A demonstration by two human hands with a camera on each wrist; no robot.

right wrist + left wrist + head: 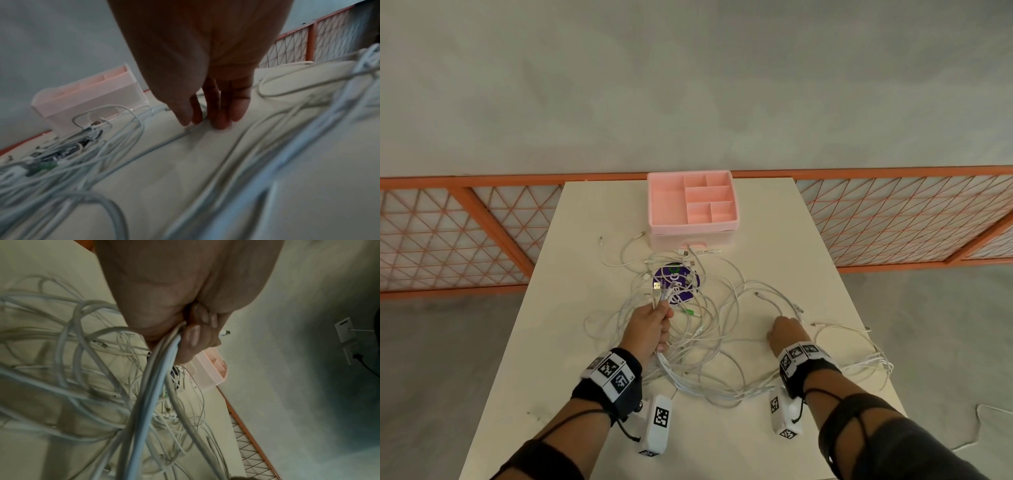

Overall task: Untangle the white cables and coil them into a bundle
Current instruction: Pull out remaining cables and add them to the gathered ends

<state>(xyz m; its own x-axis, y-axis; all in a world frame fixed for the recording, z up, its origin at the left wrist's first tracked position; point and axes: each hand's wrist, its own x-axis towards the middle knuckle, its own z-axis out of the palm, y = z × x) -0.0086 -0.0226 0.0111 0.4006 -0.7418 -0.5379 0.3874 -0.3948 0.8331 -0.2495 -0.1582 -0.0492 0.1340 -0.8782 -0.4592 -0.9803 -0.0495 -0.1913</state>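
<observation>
A tangle of white cables (709,346) sprawls over the middle of the white table (571,394). My left hand (654,322) grips a bunch of several cable ends, and their plugs (662,291) stick up out of the fist. In the left wrist view the curled fingers (195,335) wrap the strands (156,386), which trail down into the pile. My right hand (786,330) is down on the table at the right of the tangle. Its straight fingertips (222,123) touch the surface beside one thin cable (164,146).
A pink compartment organiser (693,205) stands at the table's far edge, with loose plugs just in front of it. A purple round disc (678,282) lies under the cables. Some loops (873,366) reach the right edge. An orange mesh fence (893,219) runs behind the table.
</observation>
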